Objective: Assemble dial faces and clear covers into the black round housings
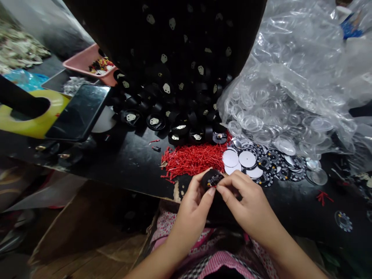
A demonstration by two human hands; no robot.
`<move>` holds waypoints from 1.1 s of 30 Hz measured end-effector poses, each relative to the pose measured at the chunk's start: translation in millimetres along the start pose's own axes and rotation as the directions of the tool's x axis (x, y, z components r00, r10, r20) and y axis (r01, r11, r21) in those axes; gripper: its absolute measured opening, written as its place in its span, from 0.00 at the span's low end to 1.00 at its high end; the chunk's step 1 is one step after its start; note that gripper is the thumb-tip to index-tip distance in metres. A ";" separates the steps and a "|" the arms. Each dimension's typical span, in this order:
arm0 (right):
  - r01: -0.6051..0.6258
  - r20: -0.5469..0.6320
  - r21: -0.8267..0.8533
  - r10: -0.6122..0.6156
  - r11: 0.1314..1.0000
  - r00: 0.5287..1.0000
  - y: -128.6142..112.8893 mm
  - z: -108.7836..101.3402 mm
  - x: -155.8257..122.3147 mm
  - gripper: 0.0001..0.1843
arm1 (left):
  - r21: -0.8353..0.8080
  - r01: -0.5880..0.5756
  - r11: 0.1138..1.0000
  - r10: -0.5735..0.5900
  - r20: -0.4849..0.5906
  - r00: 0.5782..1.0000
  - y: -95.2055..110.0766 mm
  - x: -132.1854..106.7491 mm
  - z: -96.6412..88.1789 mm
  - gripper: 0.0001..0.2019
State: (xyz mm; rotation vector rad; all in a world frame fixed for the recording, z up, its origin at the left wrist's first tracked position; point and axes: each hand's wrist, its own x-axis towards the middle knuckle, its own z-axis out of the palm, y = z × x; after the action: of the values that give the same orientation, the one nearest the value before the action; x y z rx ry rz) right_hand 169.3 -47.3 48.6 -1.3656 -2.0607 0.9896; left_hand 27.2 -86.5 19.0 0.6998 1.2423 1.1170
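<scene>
Black worktop carries a heap of red slivers just ahead of the left hand and printed discs just beyond the right hand. Left fingers curl around a small black case between the hands, right thumb and forefinger closed at its edge: seemingly fine fitting work, calling next for a steady hold and light pressure. Its dark face shows pale markings, yellow and red.

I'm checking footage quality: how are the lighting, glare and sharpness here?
In the head view, glare streaks the clear plastic bag and a faint sheen crosses the phone; the heap of black parts sinks into shadow; the left hand and right hand look well lit; the pale scraps at the left edge look blurred.
</scene>
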 end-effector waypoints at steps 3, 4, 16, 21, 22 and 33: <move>0.004 0.001 0.003 -0.004 1.000 1.000 0.6 -1.9 -1.1 0.08 | 0.023 -0.036 0.999 0.035 0.022 0.999 1.4 -1.0 -1.6 0.13; 0.004 -0.001 0.011 -0.004 1.000 1.000 0.4 -2.5 -1.6 0.08 | 0.026 -0.040 0.999 0.040 0.025 0.999 1.8 -1.3 -2.2 0.13; 0.021 0.006 0.078 -0.022 0.997 1.000 -0.8 -5.3 -5.3 0.10 | 0.007 0.001 1.000 -0.001 -0.024 1.000 11.3 -6.4 -2.1 0.11; 0.041 -0.002 0.001 -0.041 0.999 0.999 0.9 -4.3 -4.7 0.08 | 0.063 -0.024 0.998 0.021 0.037 0.999 6.8 -2.7 -8.2 0.11; 0.048 -0.003 -0.018 -0.048 0.999 0.999 1.2 -4.1 -4.6 0.08 | 0.084 -0.027 0.996 0.024 0.035 0.999 6.3 -2.3 -8.6 0.11; 0.046 0.006 -0.045 -0.045 0.998 0.999 -0.2 2.4 -6.8 0.12 | 0.329 -0.123 0.936 0.161 -0.089 0.983 7.7 -5.7 -5.7 0.14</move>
State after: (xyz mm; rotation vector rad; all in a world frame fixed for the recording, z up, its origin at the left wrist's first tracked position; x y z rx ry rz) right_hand 170.1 -54.3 47.2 -1.3337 -2.1207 0.9335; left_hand 19.9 -89.9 26.7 0.9973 1.5127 1.0941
